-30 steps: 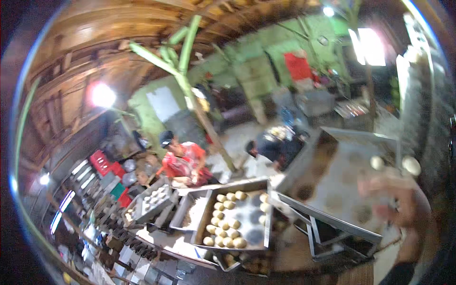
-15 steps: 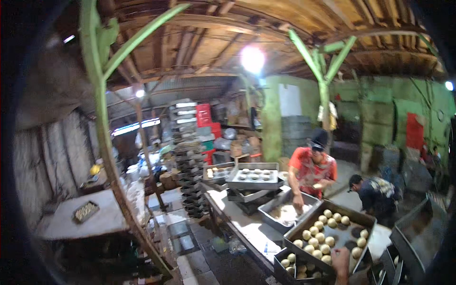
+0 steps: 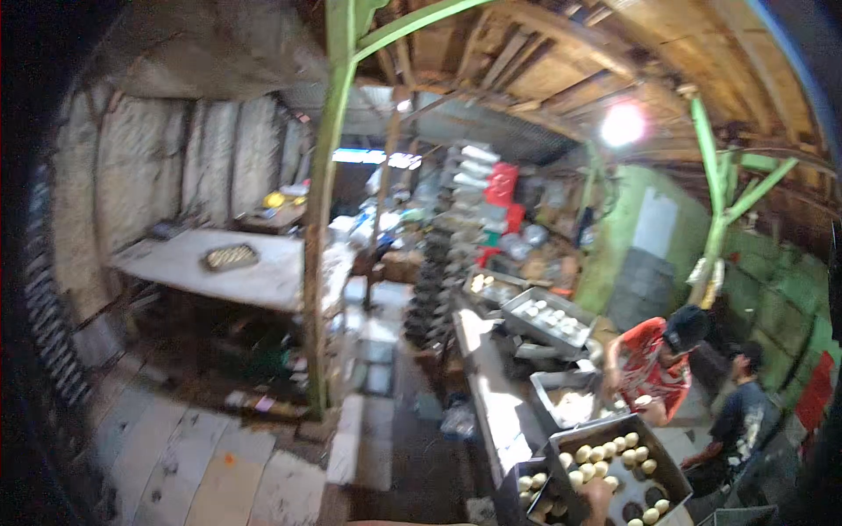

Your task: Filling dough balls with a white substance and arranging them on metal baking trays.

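My right hand reaches into a deep dark metal tray at the lower right. It is beside several round pale dough balls, smeared by motion, and its fingers cannot be made out. More balls lie along the tray's far side and near corner, with dark round patches on the bare bottom between them. Against the tray's left side stands another metal tray, also with pale balls in it. My left hand is out of the picture.
Across the bench, a person in red reaches into a metal pan of pale stuff. Another person in dark clothes is behind. Filled trays stand farther along the bench. A green post rises before a white table.
My view has swung left, so the bench and trays sit farther right. My right hand has moved left inside the tray, nearer the balls. The person in dark clothes has straightened from a bend.
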Available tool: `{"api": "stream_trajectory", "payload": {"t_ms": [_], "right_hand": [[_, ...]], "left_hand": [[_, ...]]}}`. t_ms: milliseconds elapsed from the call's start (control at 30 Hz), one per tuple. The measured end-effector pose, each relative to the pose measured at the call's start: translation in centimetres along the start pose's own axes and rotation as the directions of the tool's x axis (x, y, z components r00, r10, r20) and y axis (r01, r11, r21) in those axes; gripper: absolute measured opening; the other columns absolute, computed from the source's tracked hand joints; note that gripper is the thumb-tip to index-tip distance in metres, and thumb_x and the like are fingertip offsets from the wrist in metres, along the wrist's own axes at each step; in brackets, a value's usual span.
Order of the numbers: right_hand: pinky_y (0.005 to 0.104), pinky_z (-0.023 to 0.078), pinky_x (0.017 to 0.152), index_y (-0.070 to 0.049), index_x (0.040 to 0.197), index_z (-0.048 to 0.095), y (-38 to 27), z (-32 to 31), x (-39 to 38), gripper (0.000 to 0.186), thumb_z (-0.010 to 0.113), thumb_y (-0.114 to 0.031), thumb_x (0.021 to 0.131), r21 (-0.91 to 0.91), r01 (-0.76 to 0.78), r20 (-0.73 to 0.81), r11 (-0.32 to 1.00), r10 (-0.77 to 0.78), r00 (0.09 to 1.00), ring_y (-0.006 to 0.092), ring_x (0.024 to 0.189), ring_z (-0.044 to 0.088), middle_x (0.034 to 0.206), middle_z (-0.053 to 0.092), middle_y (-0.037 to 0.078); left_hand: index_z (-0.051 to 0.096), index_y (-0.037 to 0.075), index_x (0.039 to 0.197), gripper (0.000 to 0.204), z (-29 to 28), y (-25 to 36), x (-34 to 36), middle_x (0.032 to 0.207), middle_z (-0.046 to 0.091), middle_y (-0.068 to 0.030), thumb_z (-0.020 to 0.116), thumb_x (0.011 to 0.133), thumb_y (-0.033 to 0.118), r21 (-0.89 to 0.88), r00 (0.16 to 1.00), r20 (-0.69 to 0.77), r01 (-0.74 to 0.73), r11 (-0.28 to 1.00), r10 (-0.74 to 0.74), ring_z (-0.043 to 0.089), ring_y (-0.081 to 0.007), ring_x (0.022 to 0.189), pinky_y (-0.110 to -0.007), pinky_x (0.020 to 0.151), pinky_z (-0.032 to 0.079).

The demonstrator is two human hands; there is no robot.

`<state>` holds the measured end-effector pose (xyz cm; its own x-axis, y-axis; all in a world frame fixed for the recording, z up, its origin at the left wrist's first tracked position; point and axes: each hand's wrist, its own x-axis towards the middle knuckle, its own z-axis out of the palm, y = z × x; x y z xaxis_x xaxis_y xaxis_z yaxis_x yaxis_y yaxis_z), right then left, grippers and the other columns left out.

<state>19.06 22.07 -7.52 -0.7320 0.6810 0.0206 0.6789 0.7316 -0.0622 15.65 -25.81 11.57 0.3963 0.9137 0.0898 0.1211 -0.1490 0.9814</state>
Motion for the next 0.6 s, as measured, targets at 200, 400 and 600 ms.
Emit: {"api": "stream_trajectory", "payload": {"t_ms": [200, 400, 600], "right_hand": [[0.0441, 0.054, 0.087, -0.004, 0.107, 0.075, -8.3, 5.2, -2.7, 0.05, 0.066, -0.05, 0.09, 0.335, 0.325, 0.203, 0.884, -0.404, 0.892, 0.0331, 0.096, 0.071, 0.103, 0.074, 0.019], [0.0447, 0.055, 0.082, -0.003, 0.105, 0.073, -14.0, 5.5, -7.9, 0.045, 0.064, -0.045, 0.093, 0.627, 0.342, 0.323, 0.7, -0.633, 0.704, 0.0326, 0.091, 0.07, 0.1, 0.073, 0.017], [0.0453, 0.055, 0.078, -0.002, 0.102, 0.072, -21.0, 4.1, -23.7, 0.041, 0.062, -0.041, 0.097, 0.836, 0.112, 0.405, 0.537, -0.742, 0.534, 0.0322, 0.085, 0.069, 0.096, 0.072, 0.016]], "left_hand": [[0.049, 0.006, 0.143, 0.061, 11.4, -9.2, -7.0, 0.147, 0.047, -0.0222, 0.05, 0.101, 0.05, -0.063, 0.745, -0.464, 0.512, 0.857, -0.48, 0.046, -0.038, 0.136, -0.047, 0.107, 0.043], [0.06, 0.004, 0.137, 0.061, 23.6, -11.8, -10.7, 0.139, 0.058, -0.0255, 0.057, 0.097, 0.05, -0.464, 0.043, -0.517, 0.825, 0.322, -0.855, 0.056, -0.0431, 0.129, -0.054, 0.103, 0.048], [0.038, 0.001, 0.153, 0.094, 49.4, -32.1, -19.7, 0.139, 0.06, -0.0241, 0.065, 0.088, 0.063, -0.841, -0.364, -0.437, 0.49, 0.23, -0.822, 0.06, -0.0429, 0.123, -0.053, 0.103, 0.049]]}}
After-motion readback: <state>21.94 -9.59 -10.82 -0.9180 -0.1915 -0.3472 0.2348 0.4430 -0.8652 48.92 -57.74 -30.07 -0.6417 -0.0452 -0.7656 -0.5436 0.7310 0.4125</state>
